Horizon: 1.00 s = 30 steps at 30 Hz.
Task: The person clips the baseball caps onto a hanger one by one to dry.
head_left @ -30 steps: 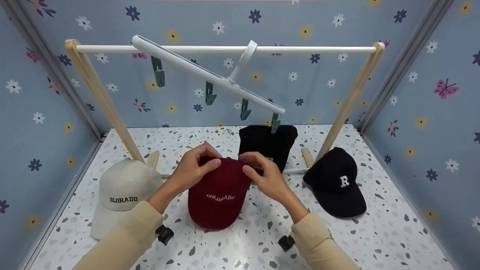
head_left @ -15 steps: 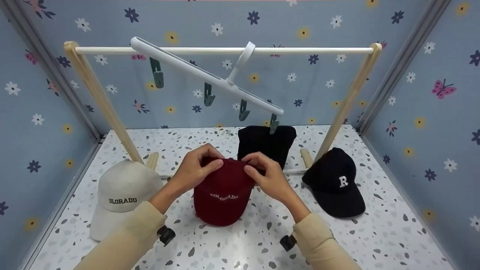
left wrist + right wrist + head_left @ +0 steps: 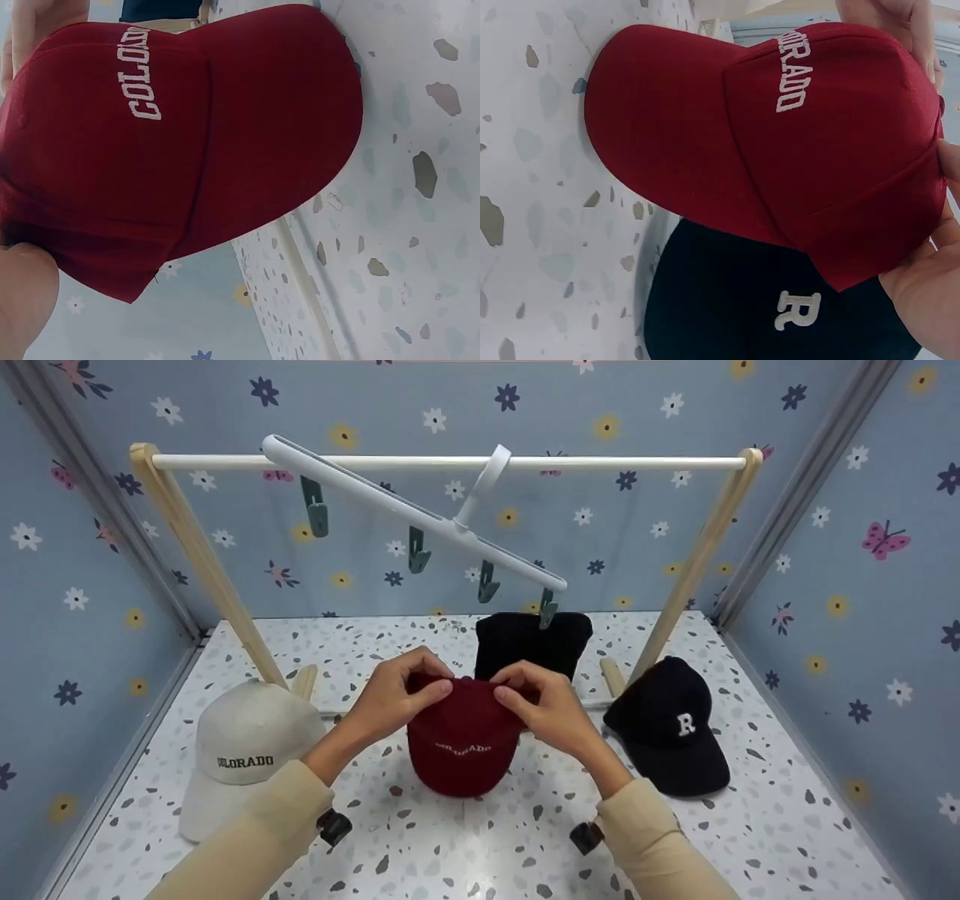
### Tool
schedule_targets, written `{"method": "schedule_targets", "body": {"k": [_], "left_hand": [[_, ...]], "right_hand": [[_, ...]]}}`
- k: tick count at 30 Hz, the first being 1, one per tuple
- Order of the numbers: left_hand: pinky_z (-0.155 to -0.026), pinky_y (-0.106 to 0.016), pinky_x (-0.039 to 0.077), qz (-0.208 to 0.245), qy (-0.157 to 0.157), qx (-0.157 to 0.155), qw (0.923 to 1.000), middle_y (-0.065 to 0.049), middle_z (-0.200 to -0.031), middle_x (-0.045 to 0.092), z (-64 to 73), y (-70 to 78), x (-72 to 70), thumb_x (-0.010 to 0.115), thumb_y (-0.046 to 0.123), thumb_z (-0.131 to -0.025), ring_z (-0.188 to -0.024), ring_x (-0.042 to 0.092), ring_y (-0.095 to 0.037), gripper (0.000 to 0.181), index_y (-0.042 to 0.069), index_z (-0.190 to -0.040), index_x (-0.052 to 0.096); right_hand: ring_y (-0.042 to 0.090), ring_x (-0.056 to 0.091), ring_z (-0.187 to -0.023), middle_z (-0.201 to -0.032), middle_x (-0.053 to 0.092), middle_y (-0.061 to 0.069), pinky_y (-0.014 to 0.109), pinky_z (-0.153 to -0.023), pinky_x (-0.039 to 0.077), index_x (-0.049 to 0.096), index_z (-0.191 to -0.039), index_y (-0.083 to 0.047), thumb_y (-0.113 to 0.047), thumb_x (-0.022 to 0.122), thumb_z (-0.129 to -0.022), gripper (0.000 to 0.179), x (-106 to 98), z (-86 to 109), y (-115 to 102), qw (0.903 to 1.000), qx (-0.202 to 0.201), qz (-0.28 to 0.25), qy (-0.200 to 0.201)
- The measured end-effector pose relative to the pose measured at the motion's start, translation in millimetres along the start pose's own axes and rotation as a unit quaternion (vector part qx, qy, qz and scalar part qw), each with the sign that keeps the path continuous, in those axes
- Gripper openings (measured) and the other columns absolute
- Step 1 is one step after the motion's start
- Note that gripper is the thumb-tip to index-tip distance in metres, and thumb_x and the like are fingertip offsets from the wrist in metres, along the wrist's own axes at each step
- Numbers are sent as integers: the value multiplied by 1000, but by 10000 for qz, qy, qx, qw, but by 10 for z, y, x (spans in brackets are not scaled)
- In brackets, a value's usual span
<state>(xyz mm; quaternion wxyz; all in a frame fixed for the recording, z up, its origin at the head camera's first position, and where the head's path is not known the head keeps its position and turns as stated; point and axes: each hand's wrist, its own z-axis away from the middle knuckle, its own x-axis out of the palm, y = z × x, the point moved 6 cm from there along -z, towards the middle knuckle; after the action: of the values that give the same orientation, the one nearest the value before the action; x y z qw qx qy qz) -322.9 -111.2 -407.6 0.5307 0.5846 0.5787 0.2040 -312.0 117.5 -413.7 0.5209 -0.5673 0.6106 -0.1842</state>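
A dark red baseball cap with white COLORADO lettering hangs brim down between both hands, in the middle of the head view. On the left of its crown, my left hand pinches the fabric between thumb and fingers. My right hand pinches the crown's right side in the same manner. Both wrist views show the cap's brim pointing at the speckled surface; whether it touches is unclear. Above the cap, a white hanger with several green clips hangs at a slant from the rack's rail.
The rack has wooden legs and a white rail. A cream COLORADO cap lies at the left. At the right is a black cap with an R. Another black cap lies behind the right hand. Patterned walls enclose the speckled surface.
The red cap has shifted right and slightly away in both hands, its brim tipping so the lettering looks foreshortened. My right hand has moved a little right. The other caps and hanger stay put.
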Motion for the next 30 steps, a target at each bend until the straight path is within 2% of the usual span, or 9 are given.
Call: {"method": "schedule_targets", "body": {"k": [7,14,23,30], "left_hand": [[-75,-30,58,-128,-45,-83,9999,1,-101,74,-30,30,-15,77,23,-100,-87,68,-20,10,18,-108,73],[-74,-28,59,-296,-66,-105,9995,-1,-103,76,-52,62,-36,77,21,-100,-88,70,-19,12,15,-110,74],[-74,-29,61,-347,178,-167,9991,0,-106,75,-111,170,-89,75,17,-102,-90,70,-20,11,15,-112,73],[-76,-28,60,-603,381,-258,9971,1,-107,76,-164,241,-156,76,19,-101,-93,71,-17,12,16,-113,75]], "right_hand": [[17,66,-78,-90,72,0,29,-70,54,78,-111,-19,-21,72,-104,9,-75,-57,-77,9997,-69,237,25],[16,67,-79,-93,75,-2,28,-70,55,79,-108,-18,-20,74,-103,8,-125,-111,-187,9991,-118,404,0],[16,65,-76,-91,75,-1,27,-67,53,79,-108,-16,-18,74,-103,8,-184,-219,-341,9981,-156,604,5],[15,64,-75,-89,75,-3,27,-66,53,80,-107,-17,-17,74,-102,8,-214,-302,-436,9966,-171,803,83]]}}
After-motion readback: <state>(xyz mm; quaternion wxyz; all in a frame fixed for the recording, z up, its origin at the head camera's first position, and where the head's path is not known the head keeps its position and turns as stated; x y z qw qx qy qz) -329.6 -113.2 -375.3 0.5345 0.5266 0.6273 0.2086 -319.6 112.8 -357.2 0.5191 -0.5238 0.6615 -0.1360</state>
